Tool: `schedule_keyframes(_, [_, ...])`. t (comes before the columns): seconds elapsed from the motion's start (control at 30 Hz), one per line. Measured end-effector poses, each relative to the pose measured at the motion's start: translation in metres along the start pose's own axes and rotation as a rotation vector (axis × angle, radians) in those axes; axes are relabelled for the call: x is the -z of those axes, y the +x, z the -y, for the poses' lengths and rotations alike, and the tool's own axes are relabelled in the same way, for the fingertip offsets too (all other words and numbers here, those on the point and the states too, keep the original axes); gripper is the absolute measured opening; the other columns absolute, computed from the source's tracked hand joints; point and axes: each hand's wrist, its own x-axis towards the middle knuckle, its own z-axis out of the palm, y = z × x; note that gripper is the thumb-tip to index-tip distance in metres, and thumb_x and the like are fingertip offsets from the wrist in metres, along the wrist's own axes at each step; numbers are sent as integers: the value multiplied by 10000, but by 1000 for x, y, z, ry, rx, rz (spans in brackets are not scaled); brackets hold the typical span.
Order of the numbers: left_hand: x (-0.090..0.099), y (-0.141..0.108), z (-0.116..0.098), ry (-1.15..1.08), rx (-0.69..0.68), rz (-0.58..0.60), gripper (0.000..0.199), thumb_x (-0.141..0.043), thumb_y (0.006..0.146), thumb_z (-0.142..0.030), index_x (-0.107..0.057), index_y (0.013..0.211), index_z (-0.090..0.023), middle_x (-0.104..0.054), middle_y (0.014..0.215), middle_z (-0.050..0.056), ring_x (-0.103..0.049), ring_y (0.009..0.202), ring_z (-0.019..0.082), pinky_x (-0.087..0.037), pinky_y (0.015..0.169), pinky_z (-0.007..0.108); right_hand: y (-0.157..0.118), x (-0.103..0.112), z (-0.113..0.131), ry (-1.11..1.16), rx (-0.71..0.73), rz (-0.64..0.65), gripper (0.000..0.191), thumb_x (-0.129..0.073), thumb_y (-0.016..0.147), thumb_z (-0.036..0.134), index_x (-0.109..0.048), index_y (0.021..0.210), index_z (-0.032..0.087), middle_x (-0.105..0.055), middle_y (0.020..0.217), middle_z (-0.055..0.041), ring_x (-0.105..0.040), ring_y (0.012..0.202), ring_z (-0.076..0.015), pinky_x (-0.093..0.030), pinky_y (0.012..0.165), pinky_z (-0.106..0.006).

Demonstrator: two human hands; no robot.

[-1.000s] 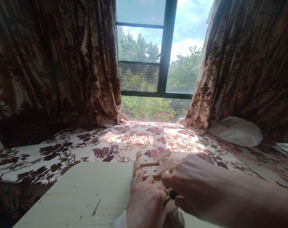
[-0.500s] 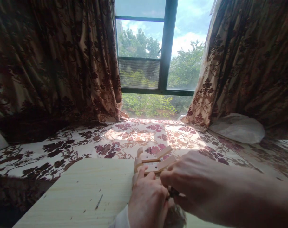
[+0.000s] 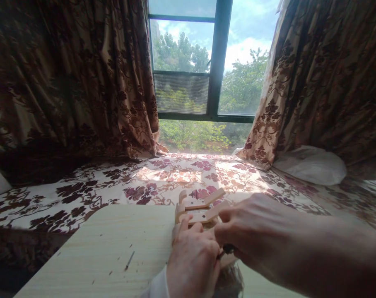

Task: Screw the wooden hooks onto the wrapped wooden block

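A small light wooden piece [image 3: 196,207] with angled arms and dark holes rises in front of my hands at the board's far edge. My left hand [image 3: 192,252] is closed around its near part, one finger lying along the wood. My right hand [image 3: 247,231] is pinched beside it on the right, and its fingertips hold a small dark item [image 3: 227,249] that is mostly hidden. Below the hands, a shiny translucent object [image 3: 230,281] shows partly, too covered to make out.
The pale wooden board [image 3: 104,240] carries a thin dark sliver [image 3: 129,260] and several small specks. Beyond lies a floral cloth [image 3: 163,174], with a white plastic bag [image 3: 312,165] at right. Patterned curtains [image 3: 126,82] flank the window.
My right hand has shifted slightly to the right, showing more of the wood and the shiny object between the hands. My left hand keeps its place.
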Motion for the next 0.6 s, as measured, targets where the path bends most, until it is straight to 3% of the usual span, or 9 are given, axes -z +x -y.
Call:
schedule_keyframes(0.1, [-3,1,1,4,-2,4,57,-608,710,-235,-651,740,-257,-678,911,-29,-557,954,218,-189,1032,503,0,-1,3,3,30,20,156,-531,780,57,-608,684,153,-614,680,-44,-543,613,-130,-356,561,-240])
schedule_keyframes(0.3, [-1,-1,1,19,-19,30,56,-606,710,-232,-627,660,-243,-667,754,-50,-558,878,193,-183,1035,499,-1,-12,-1,43,-14,-55,146,-534,780,60,-587,684,157,-583,624,0,-484,512,-91,-320,479,-209])
schedule_keyframes(0.47, [-2,-2,2,1,-23,-44,98,-582,717,-234,-660,760,-274,-678,894,-32,-557,924,212,-182,1037,508,-9,-7,-1,1,41,-86,143,-524,782,78,-628,730,161,-604,657,-42,-524,589,-130,-368,565,-240])
schedule_keyframes(0.6, [-4,-1,4,9,-19,-25,87,-577,713,-227,-655,723,-264,-671,798,-29,-564,881,206,-190,1035,500,0,-6,0,-24,53,-10,177,-507,801,85,-604,670,154,-569,598,-20,-488,532,-113,-337,526,-238])
